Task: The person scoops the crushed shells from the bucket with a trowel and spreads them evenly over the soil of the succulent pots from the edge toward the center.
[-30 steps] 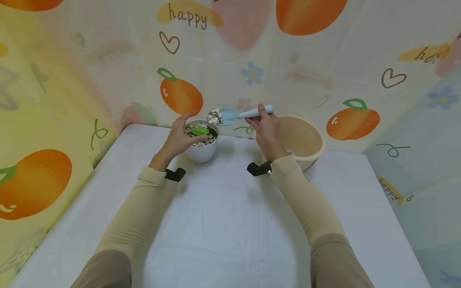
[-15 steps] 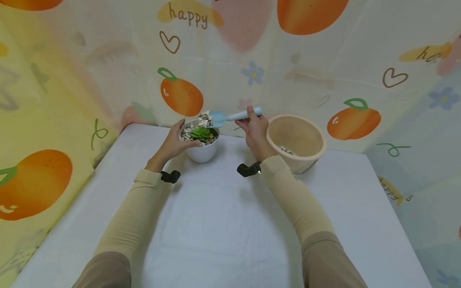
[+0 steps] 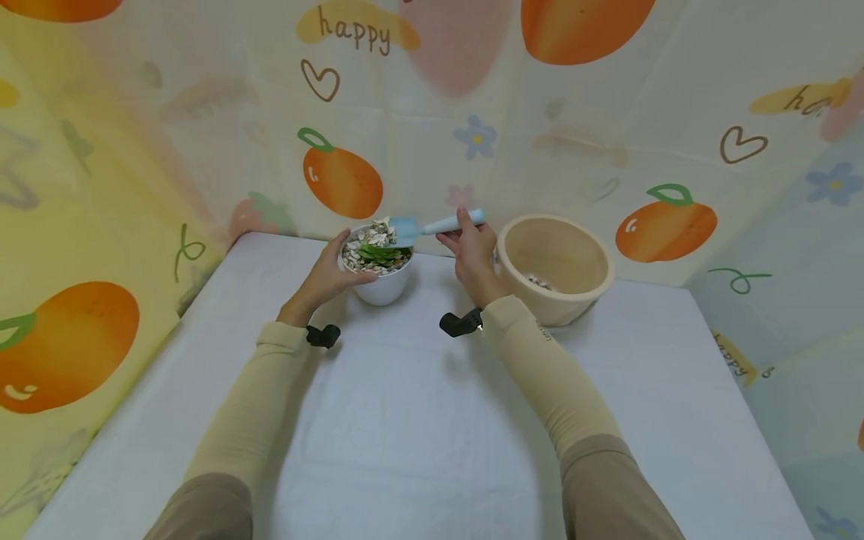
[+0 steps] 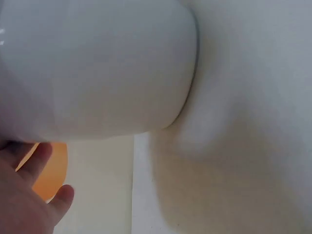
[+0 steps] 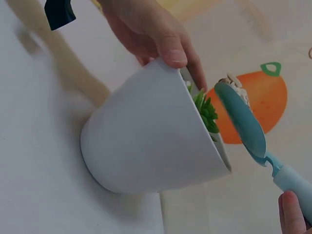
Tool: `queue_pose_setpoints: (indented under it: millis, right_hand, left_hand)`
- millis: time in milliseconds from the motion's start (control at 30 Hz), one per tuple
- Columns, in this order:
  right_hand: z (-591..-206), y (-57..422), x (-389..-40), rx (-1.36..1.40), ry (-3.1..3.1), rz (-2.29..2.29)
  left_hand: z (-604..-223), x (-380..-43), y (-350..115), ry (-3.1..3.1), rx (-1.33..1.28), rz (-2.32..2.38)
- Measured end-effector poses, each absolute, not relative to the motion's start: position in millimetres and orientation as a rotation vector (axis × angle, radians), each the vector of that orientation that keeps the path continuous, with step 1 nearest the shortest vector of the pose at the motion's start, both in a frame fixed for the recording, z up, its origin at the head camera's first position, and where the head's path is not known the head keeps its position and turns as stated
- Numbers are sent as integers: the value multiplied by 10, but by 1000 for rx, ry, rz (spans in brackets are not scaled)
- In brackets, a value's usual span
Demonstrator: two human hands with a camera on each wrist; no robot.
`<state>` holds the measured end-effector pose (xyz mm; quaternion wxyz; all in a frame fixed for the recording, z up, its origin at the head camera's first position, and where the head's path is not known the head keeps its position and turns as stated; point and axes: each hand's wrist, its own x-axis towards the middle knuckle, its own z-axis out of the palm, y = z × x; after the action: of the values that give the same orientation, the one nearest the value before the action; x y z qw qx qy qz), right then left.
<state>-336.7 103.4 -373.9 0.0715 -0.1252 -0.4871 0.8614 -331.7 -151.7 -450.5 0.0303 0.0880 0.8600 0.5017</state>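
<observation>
My left hand [image 3: 326, 274] grips a white flowerpot [image 3: 383, 291] at its rim, thumb on the near side. A green succulent [image 3: 383, 257] grows in it amid pale stone chips. My right hand [image 3: 475, 256] holds a light blue hand trowel [image 3: 451, 223] by the handle, fingertips pinching it from above and below. Its blade [image 5: 242, 119] carries a heap of pale stone chips [image 5: 236, 88] over the pot's back right rim. In the right wrist view, the blade stands a little above the succulent. The pot stands upright on the table.
A large beige planter [image 3: 516, 276] stands at the right, with a few stone chips [image 3: 538, 282] on its bottom. The white-covered table [image 3: 418, 405] ends at a patterned cloth backdrop [image 3: 432, 112] right behind both pots. Dark wrist cameras [image 3: 461, 323] hang inward from both wrists.
My right hand has brought the loaded trowel left and down to the pot. The left hand has settled on the rim, its thumb drawn back from over the plant.
</observation>
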Motion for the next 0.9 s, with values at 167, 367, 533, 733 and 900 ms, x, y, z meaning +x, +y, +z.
queue_pose_setpoints:
  millis: [167,367,533,733,900]
  right_hand:
    - [-3761,1016,-3367,-404,-1457,2586]
    - [-3805,1021,-3393,-411,-1457,2564]
    - [-3835,1003,-3429,-385,-1469,2536]
    - [-3885,985,-3468,-349,-1481,2506]
    - [-3923,985,-3470,-323,-1500,2512]
  left_hand:
    - [-4535,-3231,-1419,2793,205,1517]
    - [-4566,-3133,-1303,2979,192,1494]
    - [-4553,-3165,-1356,2927,226,1483]
    - [-4498,-3281,-1537,2684,288,1509]
    - [-4464,-3325,-1566,2591,282,1503]
